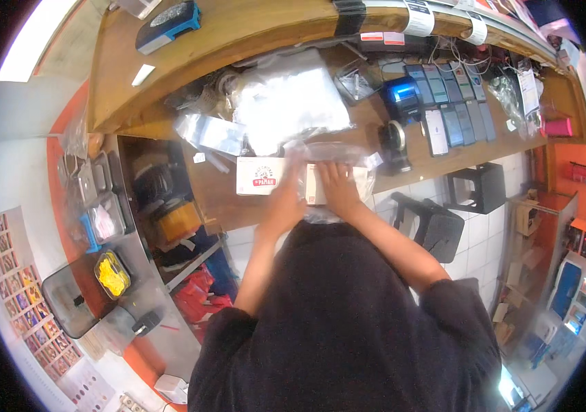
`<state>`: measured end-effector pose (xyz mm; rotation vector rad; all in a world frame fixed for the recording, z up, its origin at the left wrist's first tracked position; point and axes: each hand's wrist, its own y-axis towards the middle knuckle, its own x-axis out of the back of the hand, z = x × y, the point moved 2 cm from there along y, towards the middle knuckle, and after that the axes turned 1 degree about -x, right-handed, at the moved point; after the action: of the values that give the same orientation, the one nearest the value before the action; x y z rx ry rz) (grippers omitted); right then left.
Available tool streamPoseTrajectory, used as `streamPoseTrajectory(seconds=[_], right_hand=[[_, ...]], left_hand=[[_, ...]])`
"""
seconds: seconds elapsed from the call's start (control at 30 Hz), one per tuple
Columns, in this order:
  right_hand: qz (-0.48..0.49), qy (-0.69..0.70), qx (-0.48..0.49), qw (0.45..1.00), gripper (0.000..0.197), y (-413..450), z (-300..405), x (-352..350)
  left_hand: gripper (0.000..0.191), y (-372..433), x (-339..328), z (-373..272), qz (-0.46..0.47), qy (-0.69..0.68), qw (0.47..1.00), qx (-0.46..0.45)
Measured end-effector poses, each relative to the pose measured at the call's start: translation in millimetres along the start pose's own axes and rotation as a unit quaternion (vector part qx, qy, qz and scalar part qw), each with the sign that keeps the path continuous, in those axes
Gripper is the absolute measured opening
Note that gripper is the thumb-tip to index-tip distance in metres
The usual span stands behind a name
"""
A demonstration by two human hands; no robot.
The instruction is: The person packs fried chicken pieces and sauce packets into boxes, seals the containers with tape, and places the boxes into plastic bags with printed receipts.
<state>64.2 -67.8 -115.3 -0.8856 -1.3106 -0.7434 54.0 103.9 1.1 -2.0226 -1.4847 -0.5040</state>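
Two pale cardboard food boxes lie side by side at the front of the wooden counter. The left-hand box (251,181) bears a printed logo with red. The right-hand box (313,188) is inside a clear plastic bag (367,177), whose loose film spreads around it. My left hand (290,198) is blurred, between the two boxes at the bag's left side; whether its fingers grip the film cannot be made out. Across the top of the bagged box lies my right hand (340,186), palm down with fingers spread.
Behind the boxes lies a shiny stack of clear plastic bags (293,105). Several phones (437,131) stand in rows at right, beside a blue-and-black device (402,95) and a tape dispenser (397,147). Black stools (432,226) stand on the tiled floor. A container of yellow food (112,275) is at left.
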Motion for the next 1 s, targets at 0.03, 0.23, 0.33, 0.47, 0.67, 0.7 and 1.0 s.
streamPoseTrajectory(seconds=[0.03, 0.23, 0.33, 0.47, 0.67, 0.7, 1.0], right_hand=[[0.001, 0.000, -0.005, 1.000, 0.085, -5.7, -2.8, -26.2], [0.126, -0.021, 0.004, 0.992, 0.090, -13.4, -20.6, 62.6], [0.012, -0.021, 0.070, 0.997, 0.086, -19.4, -16.0, 23.1], [0.137, 0.197, 0.009, 0.971, 0.076, -19.0, -22.1, -12.0], [0.186, 0.185, 0.013, 0.965, 0.062, -12.4, -13.3, 12.9], [0.236, 0.211, -0.017, 0.948, 0.063, 0.4, -4.0, 26.3], [0.294, 0.295, -0.037, 0.908, 0.075, -2.9, -14.6, 35.3]], left_hand=[[0.099, -1.6, 17.0, -12.6, -0.033, 0.000, 0.999, -0.014], [0.092, -9.2, -15.0, 13.2, -0.056, 0.026, 0.998, 0.028], [0.089, -0.3, -26.8, 20.7, -0.061, -0.003, 0.998, 0.011], [0.088, -4.4, 6.8, -14.0, -0.098, -0.010, 0.994, -0.037], [0.089, -13.5, -18.3, 19.0, -0.076, -0.012, 0.997, -0.009], [0.089, -12.5, -15.7, 15.6, -0.070, -0.012, 0.997, -0.012], [0.085, -24.1, 25.7, -2.4, -0.127, 0.016, 0.992, 0.018]])
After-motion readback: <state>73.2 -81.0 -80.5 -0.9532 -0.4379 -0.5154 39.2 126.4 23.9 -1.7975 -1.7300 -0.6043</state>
